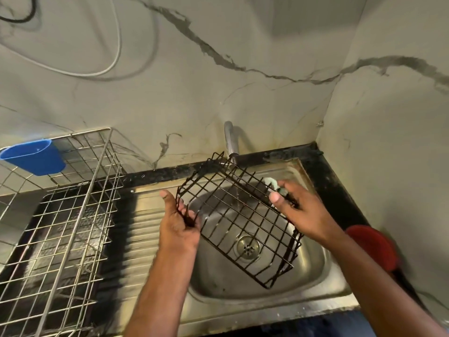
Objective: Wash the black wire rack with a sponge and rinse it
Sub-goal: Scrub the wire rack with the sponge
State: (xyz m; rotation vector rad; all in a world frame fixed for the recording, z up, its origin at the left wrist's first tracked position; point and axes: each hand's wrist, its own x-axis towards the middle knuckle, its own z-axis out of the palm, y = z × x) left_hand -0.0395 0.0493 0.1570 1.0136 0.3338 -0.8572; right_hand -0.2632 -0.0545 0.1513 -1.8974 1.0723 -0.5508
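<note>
The black wire rack (239, 216) hangs tilted over the steel sink bowl (313, 271), under the tap (229, 139). A thin stream of water falls from the tap through the rack's grid. My left hand (178, 224) grips the rack's left corner, fingers curled around its wires. My right hand (300, 210) presses a pale green sponge (273, 184) against the rack's upper right edge; most of the sponge is hidden behind my fingers.
A large silver wire dish rack (73, 215) stands on the left, with a blue plastic cup (34, 158) hooked on its back. The ribbed drainboard (143, 229) lies between it and the bowl. A red object (371, 246) sits on the black counter at right.
</note>
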